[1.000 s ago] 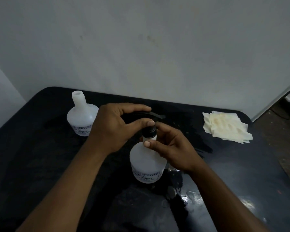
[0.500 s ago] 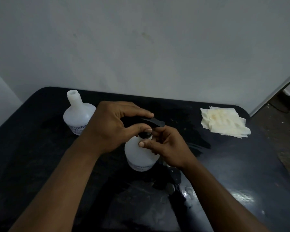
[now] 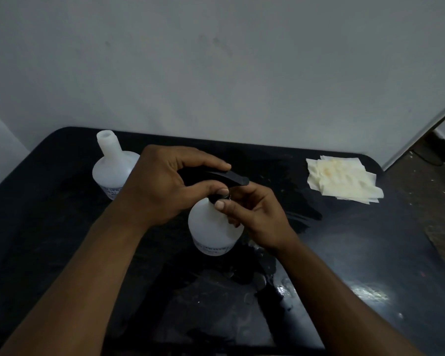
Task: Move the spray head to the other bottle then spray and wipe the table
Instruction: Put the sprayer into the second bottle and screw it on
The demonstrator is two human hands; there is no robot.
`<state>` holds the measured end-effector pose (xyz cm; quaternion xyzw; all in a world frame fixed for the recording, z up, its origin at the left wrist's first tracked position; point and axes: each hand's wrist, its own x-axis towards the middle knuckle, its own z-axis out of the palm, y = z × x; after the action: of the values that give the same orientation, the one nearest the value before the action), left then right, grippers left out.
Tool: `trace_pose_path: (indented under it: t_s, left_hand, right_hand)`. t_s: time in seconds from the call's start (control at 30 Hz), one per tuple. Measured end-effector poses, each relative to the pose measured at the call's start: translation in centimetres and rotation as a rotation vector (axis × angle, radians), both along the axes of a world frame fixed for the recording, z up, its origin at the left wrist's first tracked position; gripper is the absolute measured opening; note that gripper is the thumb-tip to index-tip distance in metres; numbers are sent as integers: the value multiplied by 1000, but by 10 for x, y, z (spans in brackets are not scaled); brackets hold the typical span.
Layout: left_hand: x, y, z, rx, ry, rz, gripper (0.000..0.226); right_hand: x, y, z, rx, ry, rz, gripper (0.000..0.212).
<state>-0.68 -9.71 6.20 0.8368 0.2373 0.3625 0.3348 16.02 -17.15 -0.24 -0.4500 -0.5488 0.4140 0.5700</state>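
A white plastic bottle point(image 3: 211, 227) stands upright at the middle of the black table point(image 3: 370, 253). On its neck sits the black spray head point(image 3: 231, 177), nozzle pointing right. My left hand point(image 3: 165, 186) is closed around the spray head from the left, thumb on the collar. My right hand point(image 3: 254, 211) pinches the black collar at the bottle's neck from the right. A second white bottle point(image 3: 113, 168), open-necked with no head, stands at the back left, partly behind my left hand.
A stack of pale yellowish wipes point(image 3: 342, 179) lies at the back right of the table. Wet patches shine on the table's near right part point(image 3: 370, 294). A grey wall rises right behind the table; floor shows at the far right.
Both hands stay on the spray head and collar. The bottle's neck, visible a second ago, is now covered by the collar and fingers. The camera has tilted slightly.
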Motion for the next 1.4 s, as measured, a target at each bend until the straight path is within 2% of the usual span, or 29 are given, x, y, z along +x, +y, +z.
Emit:
trace_pose_path:
  t_s: [0.13, 0.23, 0.37, 0.53, 0.63, 0.7, 0.8, 0.9, 1.0, 1.1, 1.2, 1.3, 1.4]
  left_hand:
    - [0, 0, 1, -7, -2, -5, 33]
    - [1, 0, 2, -2, 15, -19, 32]
    - [1, 0, 2, -2, 12, -16, 32]
    - [1, -2, 4, 8, 11, -23, 33]
    - [1, -2, 4, 11, 18, -17, 34]
    - [2, -3, 4, 10, 18, -18, 34]
    - [3, -3, 3, -4, 1, -13, 34]
    - [2, -3, 3, 26, 7, -20, 34]
    - [1, -2, 3, 26, 6, -29, 33]
    - [2, -1, 2, 26, 9, -18, 33]
    - [2, -1, 1, 18, 9, -17, 33]
    - [2, -1, 2, 29, 15, -20, 33]
    - [2, -1, 2, 33, 18, -22, 33]
  right_hand:
    - [-4, 0, 1, 32, -7, -59, 28]
    - [-8, -1, -1, 51, -82, -142, 24]
    - [-19, 0, -5, 59, -114, -255, 35]
    - [-10, -3, -1, 57, -78, -91, 26]
    - [-8, -3, 1, 56, -68, -87, 17]
    - [-13, -1, 0, 61, -80, -168, 22]
    - [-23, 1, -4, 50, -74, -269, 41]
    - [-19, -2, -5, 45, -83, -194, 44]
    - [-9, -5, -3, 60, -85, -78, 38]
    - [-8, -3, -1, 64, -72, -84, 25]
    - [-14, 0, -2, 37, -63, -163, 31]
    - [-12, -1, -3, 15, -60, -139, 40]
    - [-6, -4, -1, 24, -101, -53, 25]
